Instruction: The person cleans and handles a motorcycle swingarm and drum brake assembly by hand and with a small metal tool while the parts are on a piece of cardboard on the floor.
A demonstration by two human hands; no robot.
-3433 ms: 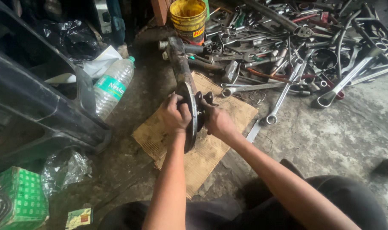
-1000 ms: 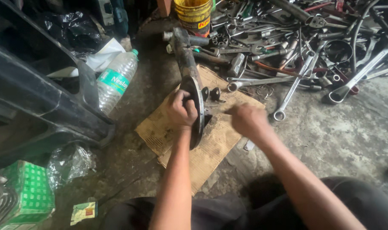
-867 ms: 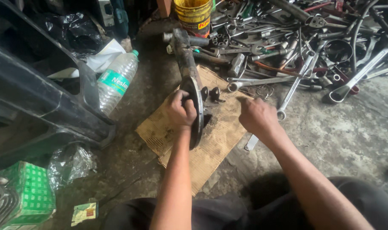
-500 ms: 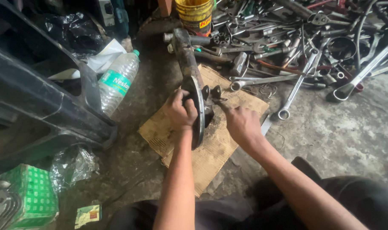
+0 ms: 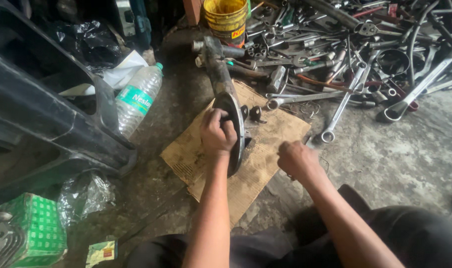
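Observation:
A dark metal disc-shaped part (image 5: 236, 124) on a greasy shaft (image 5: 217, 69) stands on edge on a piece of brown cardboard (image 5: 265, 154). My left hand (image 5: 217, 133) grips the disc's rim from the left side. To its right, my right hand (image 5: 296, 160) hovers low over the cardboard's edge with the fingers curled; whether something small is in it cannot be told. Two small dark metal pieces (image 5: 253, 113) stick out from the disc's right face.
A big heap of wrenches and spanners (image 5: 355, 54) covers the concrete floor at the upper right. A yellow bucket (image 5: 227, 19) stands behind the shaft. A plastic water bottle (image 5: 136, 99) lies at the left beside a black car part (image 5: 47, 124). A green box (image 5: 35, 228) sits bottom left.
My right hand left the disc, swung out to the right, came back toward it, and has now drawn back to the cardboard's right edge. My left hand has kept its grip.

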